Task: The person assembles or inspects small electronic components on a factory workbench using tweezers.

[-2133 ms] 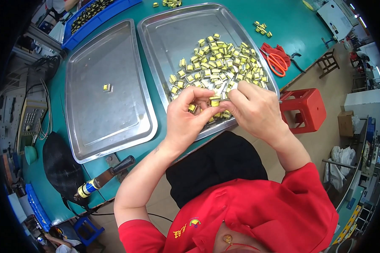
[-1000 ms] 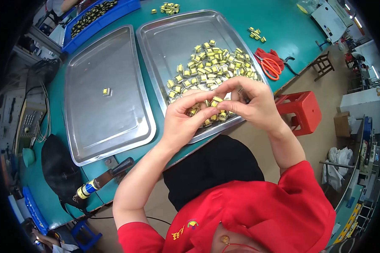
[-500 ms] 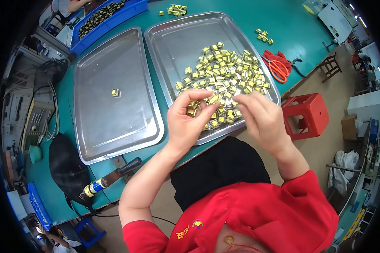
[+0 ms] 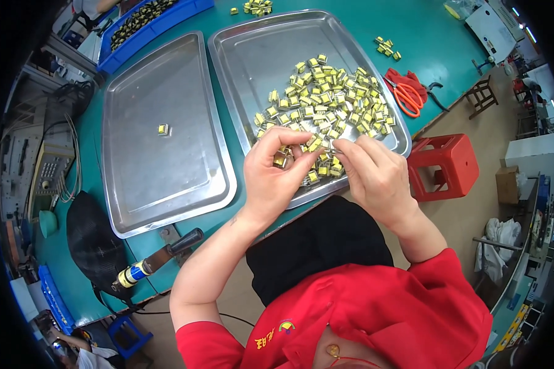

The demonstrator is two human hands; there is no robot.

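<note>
Near the middle of the frame, the left hand [image 4: 276,175] and the right hand [image 4: 375,175] are brought together over the lower edge of the right tray [image 4: 252,67]. A small yellow component [image 4: 314,145] is pinched between the thumb and fingers of the left hand, so this grip is closed on the part. The fingertips of the right hand are placed at the same part from the other side; whether something else is held in that grip cannot be told, because the fingers cover it.

A big pile of yellow components [image 4: 329,101] is spread in the right tray, from the centre of the frame toward the upper right. In the left tray [image 4: 166,178], at the left of the frame, only 1 single component [image 4: 163,130] is laid, well apart from everything. From this it is judged that the work is near its beginning: 1 piece seems to be finished and almost the whole pile is left.

2 small groups of the same parts are seen on the green bench [image 4: 425,24] beyond the trays, at the upper edge. Red scissors [image 4: 406,93] are placed just beside the right tray, at the upper right. A blue bin [image 4: 148,21] with dark parts is standing at the upper left. A tool with a black handle [image 4: 160,258] is lying at the near edge of the bench, lower left, and a red stool [image 4: 443,166] is standing on the floor at the right.
</note>
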